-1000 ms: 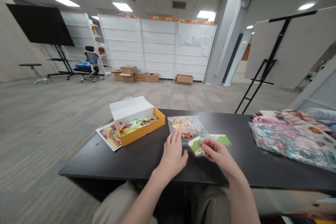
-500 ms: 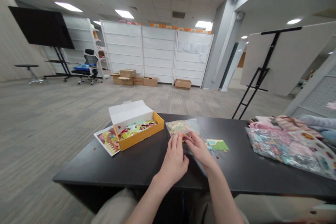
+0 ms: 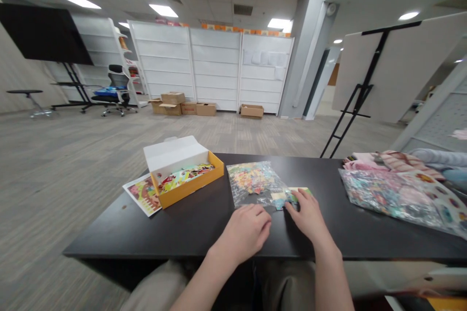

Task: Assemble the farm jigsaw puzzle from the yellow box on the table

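A clear plastic bag (image 3: pixel 251 182) of colourful puzzle pieces lies on the black table (image 3: pixel 182 228) in front of me. My left hand (image 3: pixel 248 228) rests at the bag's near edge with its fingers curled onto the plastic. My right hand (image 3: pixel 309 214) is at the bag's right corner, fingertips and thumb closed on a small puzzle piece (image 3: pixel 282 198). A green joined piece (image 3: pixel 302 190) lies partly hidden under those fingers.
An open yellow box (image 3: pixel 189 185) with a raised white lid holds puzzle sheets, left of the bag. A picture card (image 3: pixel 140 194) lies beside it. A large bag of colourful pieces (image 3: pixel 397 194) and folded cloth (image 3: pixel 394 159) sit at the right. An easel stands behind the table.
My right hand set the green piece down, went to the bag, then moved right onto the pieces by the bag's corner. My left hand slid back to the bag's near edge and curled.
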